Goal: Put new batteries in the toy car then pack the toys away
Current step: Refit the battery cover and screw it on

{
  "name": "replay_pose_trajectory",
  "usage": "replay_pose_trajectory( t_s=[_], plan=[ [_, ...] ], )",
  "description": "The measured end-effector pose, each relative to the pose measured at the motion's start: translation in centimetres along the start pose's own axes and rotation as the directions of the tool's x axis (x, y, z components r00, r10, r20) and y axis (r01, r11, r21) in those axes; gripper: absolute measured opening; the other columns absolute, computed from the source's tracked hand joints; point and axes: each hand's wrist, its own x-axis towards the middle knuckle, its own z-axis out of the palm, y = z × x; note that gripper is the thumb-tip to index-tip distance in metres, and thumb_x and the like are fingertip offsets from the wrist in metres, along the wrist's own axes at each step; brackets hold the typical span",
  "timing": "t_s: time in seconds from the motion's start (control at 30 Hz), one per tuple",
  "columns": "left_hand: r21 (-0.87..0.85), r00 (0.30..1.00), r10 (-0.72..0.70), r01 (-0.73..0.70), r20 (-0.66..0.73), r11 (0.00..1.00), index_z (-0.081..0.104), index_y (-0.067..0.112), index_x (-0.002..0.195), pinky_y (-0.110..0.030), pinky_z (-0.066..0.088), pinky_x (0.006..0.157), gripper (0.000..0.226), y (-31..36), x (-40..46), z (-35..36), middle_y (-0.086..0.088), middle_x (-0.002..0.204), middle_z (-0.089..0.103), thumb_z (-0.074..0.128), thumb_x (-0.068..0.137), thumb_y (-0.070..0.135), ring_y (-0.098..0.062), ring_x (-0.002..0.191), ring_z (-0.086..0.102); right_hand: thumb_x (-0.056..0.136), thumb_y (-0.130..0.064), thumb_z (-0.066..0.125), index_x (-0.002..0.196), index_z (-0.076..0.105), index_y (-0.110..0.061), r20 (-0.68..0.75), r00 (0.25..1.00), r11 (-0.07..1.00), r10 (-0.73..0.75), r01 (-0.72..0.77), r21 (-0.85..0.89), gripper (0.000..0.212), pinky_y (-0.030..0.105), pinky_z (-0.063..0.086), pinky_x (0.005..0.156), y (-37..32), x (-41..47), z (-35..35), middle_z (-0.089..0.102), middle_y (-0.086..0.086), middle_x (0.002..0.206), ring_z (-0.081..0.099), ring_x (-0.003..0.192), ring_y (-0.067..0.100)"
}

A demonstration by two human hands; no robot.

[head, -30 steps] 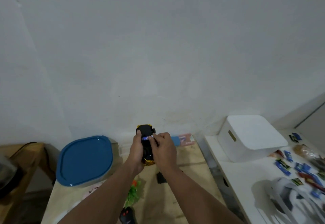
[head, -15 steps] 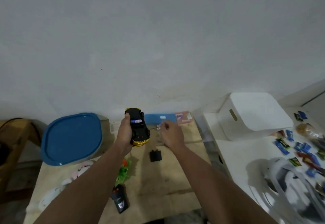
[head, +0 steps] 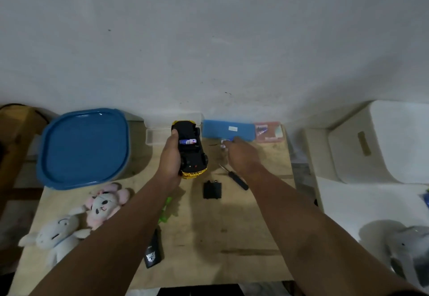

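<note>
The person is holding the toy car (head: 189, 150) upside down in the left hand (head: 170, 158), above the far middle of the wooden table (head: 209, 226). The fingers are wrapping one flank and the thumb is pressing near the open battery bay, where one battery (head: 188, 142) is already sitting. The car looks light and rigid, a glossy plastic shell that could slip, so clamping it across the body between the wheels, as this hand is doing, seems the sound hold.

The right hand (head: 239, 154) is reaching to the right of the car, toward small loose batteries (head: 223, 144) lying just in front of the blue box (head: 228, 129). Its fingers are curling down over them, but I cannot tell whether they are pinching one yet. Those cells should be small, smooth and prone to rolling, best taken by the middle with fingertips.

Nearer, the black battery cover (head: 212, 190) and a screwdriver (head: 234, 177) are lying on the table, with plush toys (head: 81, 216) at the near left.
</note>
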Motion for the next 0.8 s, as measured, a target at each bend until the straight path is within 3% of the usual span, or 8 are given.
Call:
replay_pose_trajectory(
  t_s=[0.17, 0.33, 0.4, 0.53, 0.63, 0.7, 0.8],
  plan=[
    [-0.011, 0.999, 0.001, -0.001, -0.035, 1.000, 0.068, 0.016, 0.133, -0.050, 0.059, 0.082, 0.058, -0.3, 0.3, -0.8, -0.016, 0.116, 0.073, 0.049, 0.101, 0.061, -0.033, 0.088, 0.073, 0.093, -0.012, 0.058, 0.126, 0.063, -0.018, -0.066, 0.989, 0.987, -0.130, 0.122, -0.108, 0.034, 0.041, 0.053, 0.081, 0.3, 1.2, 0.8, 0.057, 0.008, 0.113, 0.060, 0.101, 0.029],
    [-0.017, 1.000, 0.018, -0.018, -0.024, 1.000, 0.073, 0.016, 0.124, -0.046, 0.063, 0.073, 0.053, 0.1, -0.6, -1.1, -0.014, 0.103, 0.075, 0.045, 0.104, 0.057, -0.030, 0.083, 0.073, 0.092, -0.014, 0.062, 0.118, 0.064, -0.014, -0.104, 0.980, 0.981, -0.169, 0.157, -0.112, 0.025, 0.042, 0.054, 0.078, 0.6, 1.1, 1.5, 0.052, 0.007, 0.117, 0.055, 0.103, 0.026],
    [-0.041, 1.000, 0.001, -0.002, -0.015, 0.999, 0.076, 0.018, 0.118, -0.047, 0.064, 0.074, 0.051, 0.5, -1.4, -1.0, -0.013, 0.103, 0.074, 0.044, 0.105, 0.054, -0.030, 0.083, 0.072, 0.094, -0.015, 0.060, 0.118, 0.065, -0.014, -0.111, 0.978, 0.983, -0.175, 0.167, -0.080, 0.025, 0.041, 0.053, 0.081, 0.6, 1.0, 1.2, 0.058, 0.006, 0.115, 0.056, 0.104, 0.025],
    [-0.056, 0.997, -0.064, 0.066, 0.029, 0.996, 0.073, 0.013, 0.124, -0.044, 0.064, 0.068, 0.051, 1.2, -3.2, -0.7, -0.014, 0.099, 0.073, 0.041, 0.106, 0.048, -0.032, 0.082, 0.067, 0.097, -0.028, 0.059, 0.111, 0.064, -0.025, -0.260, 0.964, 0.937, -0.057, 0.141, 0.318, 0.015, 0.035, 0.054, 0.075, -0.7, -0.2, -1.0, 0.068, -0.004, 0.100, 0.063, 0.089, 0.016],
    [0.079, 0.997, -0.060, 0.056, 0.052, 0.995, 0.074, 0.012, 0.115, -0.040, 0.064, 0.063, 0.048, 1.6, -4.5, -0.3, -0.013, 0.094, 0.077, 0.042, 0.107, 0.047, -0.032, 0.079, 0.068, 0.093, -0.025, 0.070, 0.110, 0.071, -0.023, -0.387, 0.922, 0.689, 0.035, 0.258, 0.677, 0.017, 0.029, 0.057, 0.076, -3.6, -1.6, -4.7, 0.073, -0.008, 0.096, 0.067, 0.083, 0.008],
    [0.183, 0.999, -0.033, 0.025, 0.042, 0.983, 0.073, 0.015, 0.112, -0.036, 0.063, 0.064, 0.046, 1.7, -5.2, 0.0, -0.014, 0.095, 0.078, 0.042, 0.107, 0.049, -0.031, 0.079, 0.071, 0.088, -0.019, 0.076, 0.102, 0.076, -0.021, -0.431, 0.902, 0.555, 0.015, 0.351, 0.754, 0.014, 0.025, 0.057, 0.080, -5.8, -2.7, -7.1, 0.074, -0.010, 0.092, 0.069, 0.083, 0.004],
    [0.227, 1.000, -0.006, 0.000, 0.030, 0.974, 0.071, 0.015, 0.122, -0.041, 0.059, 0.086, 0.051, 1.7, -5.5, 0.0, -0.019, 0.112, 0.077, 0.042, 0.106, 0.053, -0.034, 0.097, 0.073, 0.086, -0.018, 0.079, 0.101, 0.078, -0.019, -0.410, 0.907, 0.521, -0.100, 0.399, 0.755, 0.015, 0.027, 0.059, 0.081, -7.9, -4.3, -8.4, 0.076, -0.008, 0.091, 0.071, 0.085, 0.002]
  ],
)
